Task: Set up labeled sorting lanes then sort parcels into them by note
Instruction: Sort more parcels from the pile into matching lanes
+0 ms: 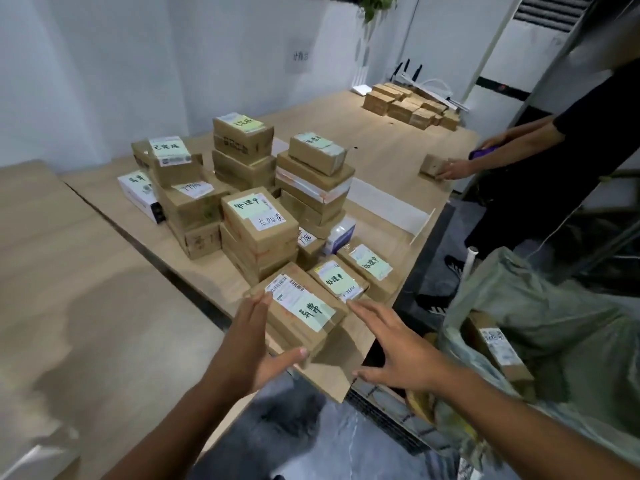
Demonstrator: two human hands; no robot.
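Entry: noted parcel [291,330], near corner of the bench [391,161], being seated in its lane.
Your left hand [247,344] lies straight-fingered against its left side, thumb at the near edge. Your right hand [391,351] is spread just beside it, gripping nothing. Check the green note [315,313], square the parcel to the neighbouring parcel [341,280], and keep it off the bench edge.

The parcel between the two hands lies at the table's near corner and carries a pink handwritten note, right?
No: the head view shows the note is pale green, not pink. The parcel does lie between the left hand and right hand at the table's near corner.
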